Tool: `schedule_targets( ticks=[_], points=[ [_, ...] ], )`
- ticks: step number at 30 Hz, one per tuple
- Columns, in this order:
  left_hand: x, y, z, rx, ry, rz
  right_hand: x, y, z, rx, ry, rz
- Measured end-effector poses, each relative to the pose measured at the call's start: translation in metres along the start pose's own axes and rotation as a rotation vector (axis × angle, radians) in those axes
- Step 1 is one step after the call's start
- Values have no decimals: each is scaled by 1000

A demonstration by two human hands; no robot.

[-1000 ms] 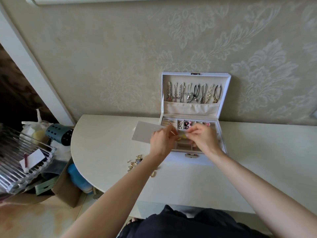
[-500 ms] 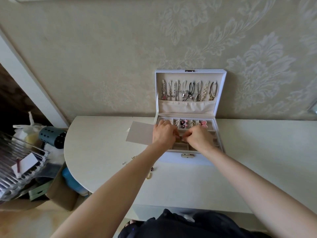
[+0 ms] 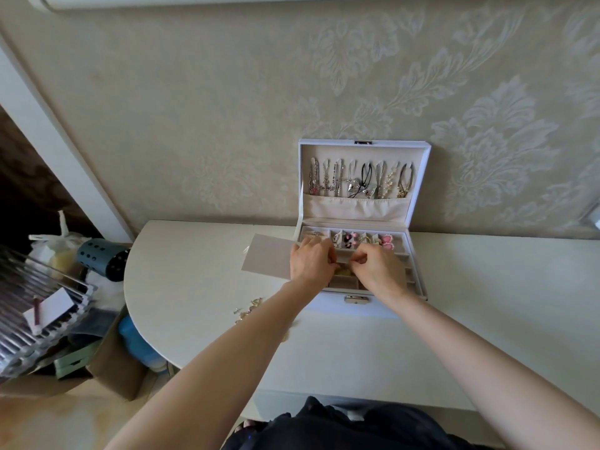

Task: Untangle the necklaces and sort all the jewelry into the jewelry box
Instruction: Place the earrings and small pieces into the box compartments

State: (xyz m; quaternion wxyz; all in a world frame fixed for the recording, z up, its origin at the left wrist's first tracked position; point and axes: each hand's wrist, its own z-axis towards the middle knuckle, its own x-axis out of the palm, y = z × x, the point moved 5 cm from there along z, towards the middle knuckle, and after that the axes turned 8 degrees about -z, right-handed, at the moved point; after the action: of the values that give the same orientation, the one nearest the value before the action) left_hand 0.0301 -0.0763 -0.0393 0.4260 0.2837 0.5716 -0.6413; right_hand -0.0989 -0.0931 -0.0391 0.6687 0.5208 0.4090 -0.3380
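Note:
A white jewelry box (image 3: pixel 418 292) stands open against the wall. Several necklaces (image 3: pixel 357 180) hang on hooks inside its raised lid. Pink and dark earrings (image 3: pixel 350 239) fill the back compartments. My left hand (image 3: pixel 311 263) and my right hand (image 3: pixel 378 266) hover close together over the middle compartments, fingers curled, pinching a small gold piece (image 3: pixel 342 270) between them. What exactly that piece is stays hidden. A small heap of gold jewelry (image 3: pixel 250 308) lies on the white table (image 3: pixel 201 287) left of my left forearm.
A grey card (image 3: pixel 268 257) lies on the table, touching the box's left side. Off the table's rounded left edge sit a cardboard box (image 3: pixel 110 368), a blue perforated holder (image 3: pixel 104 259) and a wire rack (image 3: pixel 32 306). Patterned wallpaper rises behind.
Both hands have moved forward from the box's front edge to above its middle compartments, still close together. The camera has tilted slightly, shifting the box in view.

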Motion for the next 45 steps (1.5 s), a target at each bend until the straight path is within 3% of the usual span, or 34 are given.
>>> schedule_targets(
  ticks=[3,6,12,15,21,34,42,45],
  points=[
    [-7,6,-5,18,-55,-30,-16,4,-14,-38,-84,69],
    [-21,19,-26,74,-221,-143,-23,17,-35,-173,-101,169],
    [-39,61,-94,233,-396,-291,22,42,-70,-445,233,113],
    [-44,86,-115,183,-379,-290,46,51,-78,-498,391,18],
    [-49,127,-139,73,-269,-186,70,80,-86,-627,488,-23],
    [-44,145,-143,-23,-173,-62,76,82,-79,-608,479,-89],
    [-38,143,-144,-24,-161,-70,77,75,-84,-589,448,-16],
    [-42,142,-145,-58,-191,-178,78,71,-85,-549,462,47]
  ],
)
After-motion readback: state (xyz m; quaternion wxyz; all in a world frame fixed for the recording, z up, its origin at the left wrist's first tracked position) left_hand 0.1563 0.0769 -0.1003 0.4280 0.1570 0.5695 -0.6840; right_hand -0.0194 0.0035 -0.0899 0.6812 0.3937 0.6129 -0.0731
